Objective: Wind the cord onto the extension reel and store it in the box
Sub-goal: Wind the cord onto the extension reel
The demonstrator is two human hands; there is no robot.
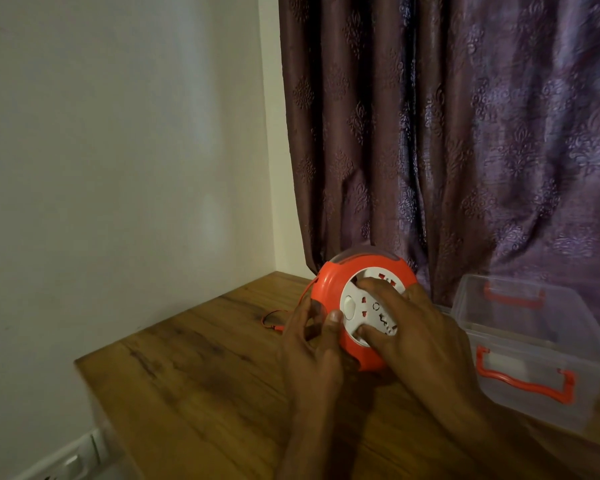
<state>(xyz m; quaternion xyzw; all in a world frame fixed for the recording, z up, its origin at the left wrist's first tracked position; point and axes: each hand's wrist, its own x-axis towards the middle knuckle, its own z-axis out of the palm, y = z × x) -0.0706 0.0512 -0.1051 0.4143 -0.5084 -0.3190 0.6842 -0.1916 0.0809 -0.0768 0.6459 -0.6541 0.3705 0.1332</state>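
Note:
An orange extension reel (329, 282) with a white socket face stands tilted on the wooden table (194, 386). My left hand (312, 355) grips its left rim, thumb on the orange edge. My right hand (413, 334) lies over the white face, fingers pressed on it. A thin red cord (274, 322) trails from the reel's left side and loops on the table behind my left hand. The clear plastic box (541, 344) with orange handles sits open to the right, touching nothing I hold.
A purple patterned curtain (465, 133) hangs right behind the reel and box. A white wall (118, 168) borders the table on the left. A white wall socket plate (66, 459) shows at the lower left, below the table edge.

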